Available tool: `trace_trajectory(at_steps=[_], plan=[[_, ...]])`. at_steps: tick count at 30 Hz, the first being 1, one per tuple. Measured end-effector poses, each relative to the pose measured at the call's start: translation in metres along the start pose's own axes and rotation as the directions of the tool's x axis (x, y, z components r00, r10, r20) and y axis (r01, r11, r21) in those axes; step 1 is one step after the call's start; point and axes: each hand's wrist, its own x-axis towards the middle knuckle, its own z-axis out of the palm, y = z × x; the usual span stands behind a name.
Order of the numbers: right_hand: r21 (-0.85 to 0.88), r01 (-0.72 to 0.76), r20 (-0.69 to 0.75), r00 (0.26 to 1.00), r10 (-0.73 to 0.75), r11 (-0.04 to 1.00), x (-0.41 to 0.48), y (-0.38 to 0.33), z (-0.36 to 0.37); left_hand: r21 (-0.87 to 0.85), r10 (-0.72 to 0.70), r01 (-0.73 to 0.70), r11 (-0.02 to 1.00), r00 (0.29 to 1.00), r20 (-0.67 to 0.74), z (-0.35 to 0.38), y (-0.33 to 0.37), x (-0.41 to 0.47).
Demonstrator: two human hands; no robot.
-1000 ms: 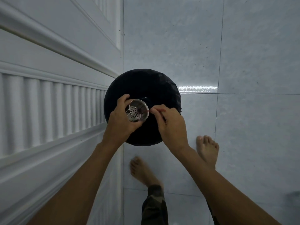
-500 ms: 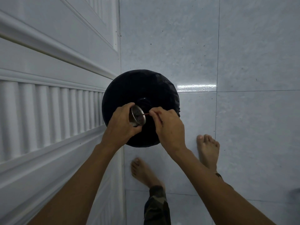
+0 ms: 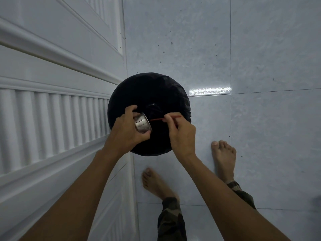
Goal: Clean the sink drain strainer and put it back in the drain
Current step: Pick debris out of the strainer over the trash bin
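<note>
Left hand [image 3: 126, 131]: fingers and thumb curled round the strainer [image 3: 142, 125], which lay on its side over the bin [image 3: 156, 87], mouth facing right. Right hand [image 3: 182, 134]: pinched a thin red stick [image 3: 156, 119], tip just beside the strainer's mouth, also over the bin.

Risks, as judged:
- The steel could slip from the grip and drop into the bin.
- Hard prodding might snap the stick.
- Flicked debris could miss the bin and land on the floor [image 3: 260, 119].

White panelling [image 3: 52, 110] hard by left hand [image 3: 126, 131], black bin [image 3: 156, 91] beneath, open tiled floor [image 3: 260, 66] beyond right hand [image 3: 182, 136]
</note>
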Motion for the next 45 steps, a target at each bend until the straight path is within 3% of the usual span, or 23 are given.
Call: trace_trajectory(at_steps=[4, 7, 11, 14, 16, 18, 21, 23, 25, 28, 32, 35, 37, 39, 42, 43, 45], plan=[[0.095, -0.082, 0.184, 0.981, 0.063, 0.992, 0.004, -0.003, 0.001, 0.001, -0.007, 0.007, 1.0, 1.0, 0.01, -0.002, -0.001, 0.002], [0.032, -0.08, 0.017, 0.997, 0.079, 0.996, 0.008, -0.001, -0.001, -0.033, -0.017, 0.017, 0.999, 1.0, 0.014, -0.004, -0.004, 0.0], [0.09, -0.092, 0.23, 0.971, 0.069, 0.992, 0.008, -0.002, 0.004, -0.051, -0.018, 0.018, 0.999, 1.0, -0.007, -0.004, -0.01, -0.002], [0.007, -0.039, 0.037, 0.999, 0.039, 0.999, 0.012, 0.0, 0.003, -0.055, -0.029, 0.03, 0.998, 1.0, 0.01, -0.003, -0.012, -0.003], [0.115, -0.062, 0.118, 0.992, 0.048, 0.991, 0.017, -0.002, 0.003, -0.065, -0.042, 0.042, 0.997, 0.999, 0.004, -0.003, -0.013, -0.002], [0.109, -0.102, 0.249, 0.966, 0.072, 0.989, 0.017, -0.003, 0.006, -0.071, -0.042, 0.042, 0.997, 0.999, -0.002, -0.004, -0.013, -0.001], [-0.007, -0.062, 0.06, 0.996, 0.062, 0.998, 0.021, 0.0, 0.002, -0.072, -0.04, 0.041, 0.997, 0.999, 0.003, -0.006, -0.015, -0.002], [0.095, -0.064, 0.127, 0.991, 0.052, 0.993, 0.024, 0.0, 0.0, -0.079, -0.041, 0.04, 0.996, 0.999, -0.008, -0.006, -0.016, -0.001], [0.076, -0.066, 0.259, 0.965, 0.044, 0.995, 0.021, -0.001, 0.004, -0.079, -0.03, 0.03, 0.996, 1.0, -0.008, -0.007, -0.016, 0.001], [-0.001, -0.032, 0.077, 0.996, 0.032, 0.999, 0.022, 0.0, 0.005, -0.079, -0.032, 0.033, 0.996, 0.999, 0.016, -0.005, -0.014, 0.003], [0.083, -0.076, 0.249, 0.967, 0.053, 0.994, 0.024, -0.004, 0.008, -0.068, -0.042, 0.043, 0.997, 0.999, 0.008, -0.004, -0.015, 0.005], [0.009, -0.061, 0.054, 0.997, 0.06, 0.998, 0.027, -0.002, 0.005, -0.061, -0.054, 0.055, 0.997, 0.998, 0.018, -0.004, -0.016, 0.006], [0.114, -0.108, 0.152, 0.984, 0.09, 0.988, 0.032, -0.004, 0.003, -0.069, -0.061, 0.061, 0.996, 0.998, 0.011, -0.004, -0.017, 0.007], [0.095, -0.152, 0.266, 0.956, 0.122, 0.984, 0.033, -0.006, 0.005, -0.066, -0.055, 0.056, 0.996, 0.998, 0.012, -0.004, -0.016, 0.008], [0.004, -0.139, 0.065, 0.988, 0.139, 0.99, 0.037, -0.006, 0.003, -0.072, -0.055, 0.057, 0.996, 0.998, 0.025, -0.003, -0.013, 0.009], [0.058, -0.146, 0.073, 0.987, 0.141, 0.988, 0.039, -0.006, 0.002, -0.078, -0.059, 0.061, 0.995, 0.998, 0.025, -0.002, -0.013, 0.009], [0.123, -0.165, 0.23, 0.964, 0.133, 0.979, 0.04, -0.009, 0.003, -0.081, -0.068, 0.07, 0.994, 0.997, 0.019, -0.002, -0.012, 0.01]])
